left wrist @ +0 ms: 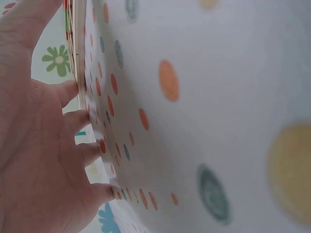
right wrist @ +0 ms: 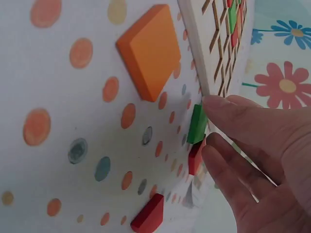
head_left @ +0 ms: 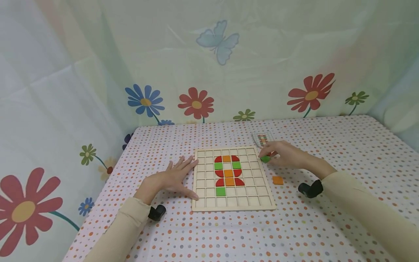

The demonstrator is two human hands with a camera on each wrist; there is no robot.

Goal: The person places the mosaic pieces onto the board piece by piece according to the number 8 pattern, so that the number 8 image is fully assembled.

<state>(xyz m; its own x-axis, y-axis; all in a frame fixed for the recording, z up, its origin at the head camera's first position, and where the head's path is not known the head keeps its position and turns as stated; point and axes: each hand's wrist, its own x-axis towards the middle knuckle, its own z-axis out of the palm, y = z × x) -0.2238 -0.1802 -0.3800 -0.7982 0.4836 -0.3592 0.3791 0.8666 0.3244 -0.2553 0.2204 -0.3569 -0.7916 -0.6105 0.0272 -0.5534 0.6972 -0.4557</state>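
Note:
A wooden grid board (head_left: 255, 202) lies on the table, with red, orange and green tiles set in its middle squares. My left hand (head_left: 176, 178) rests with spread fingers along the board's left edge; in the left wrist view its fingertips (left wrist: 104, 193) touch the cloth. Just off the board's right edge, my right hand (head_left: 284, 154) pinches a green tile (right wrist: 197, 124) between thumb and fingers. Close by on the cloth lies a loose orange tile (head_left: 278, 180). Two red tiles, one (right wrist: 195, 159) right behind the green tile and one (right wrist: 148, 216) farther off, show in the right wrist view.
A small card (head_left: 258, 135) with a printed coloured pattern lies behind the right hand, partly covered by it. Dotted cloth (head_left: 216, 236) covers the table. A flowered curtain (head_left: 262, 80) hangs behind the table and at its left.

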